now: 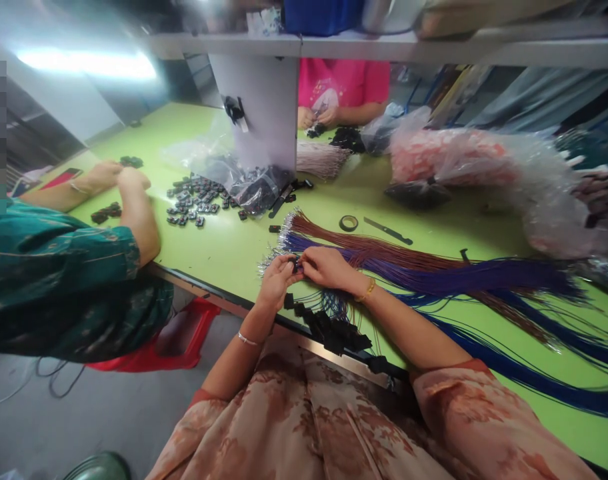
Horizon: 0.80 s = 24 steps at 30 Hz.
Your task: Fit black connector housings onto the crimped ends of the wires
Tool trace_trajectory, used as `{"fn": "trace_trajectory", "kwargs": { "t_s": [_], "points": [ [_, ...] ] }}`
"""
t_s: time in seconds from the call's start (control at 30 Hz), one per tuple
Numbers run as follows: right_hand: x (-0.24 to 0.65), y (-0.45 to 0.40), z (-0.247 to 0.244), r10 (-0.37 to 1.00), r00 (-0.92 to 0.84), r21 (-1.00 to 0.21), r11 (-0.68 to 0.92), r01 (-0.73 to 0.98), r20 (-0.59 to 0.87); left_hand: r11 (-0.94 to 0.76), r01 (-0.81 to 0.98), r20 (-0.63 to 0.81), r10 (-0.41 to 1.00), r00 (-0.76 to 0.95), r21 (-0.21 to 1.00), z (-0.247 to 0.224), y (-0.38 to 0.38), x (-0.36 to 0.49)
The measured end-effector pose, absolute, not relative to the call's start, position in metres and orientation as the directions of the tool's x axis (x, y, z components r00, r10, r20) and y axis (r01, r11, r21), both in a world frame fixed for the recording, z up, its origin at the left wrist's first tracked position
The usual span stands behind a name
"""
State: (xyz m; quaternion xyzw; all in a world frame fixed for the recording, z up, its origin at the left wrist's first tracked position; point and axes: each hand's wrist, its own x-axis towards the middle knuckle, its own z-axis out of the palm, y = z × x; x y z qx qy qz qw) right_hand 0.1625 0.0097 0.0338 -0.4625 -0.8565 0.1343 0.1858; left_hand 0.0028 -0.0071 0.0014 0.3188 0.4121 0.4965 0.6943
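My left hand (275,280) pinches a small black connector housing (294,263) above the front edge of the green table. Against that housing, my right hand (327,268) has its fingertips closed, apparently on a thin wire whose end is hidden by the fingers. Beneath and right of the hands lie long bundles of purple wires (434,279), brown wires (329,235) and blue wires (524,380). Silvery terminals (284,233) tip the wire ends just left of my hands. Black connectors (334,331) with wires attached are heaped at the table edge, below my right wrist.
Loose black housings (194,199) lie left of a plastic bag (257,190) of them. A tape roll (349,223) and a flat blade-like strip (388,230) lie behind the wires. Bags of pinkish parts (454,157) stand back right. Co-workers sit at left and across, under a shelf (334,47).
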Motion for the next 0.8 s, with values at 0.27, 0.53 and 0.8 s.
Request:
{"fn": "trace_trajectory", "kwargs": {
  "t_s": [0.27,0.53,0.8],
  "points": [
    [0.178,0.019,0.05,0.851,-0.505,-0.663,0.461,0.59,0.143,-0.013,-0.088,0.019,0.998,0.057,0.996,0.009,-0.038,0.017],
    [0.147,0.011,0.05,0.678,-0.734,-0.56,0.626,0.543,0.046,-0.882,0.32,0.39,0.445,0.806,0.345,0.009,-0.11,0.06],
    [0.133,0.003,0.021,0.784,-0.62,-0.315,0.581,0.751,-0.032,-0.798,0.436,0.705,0.586,0.399,0.416,0.028,-0.045,0.002]
  ]
}}
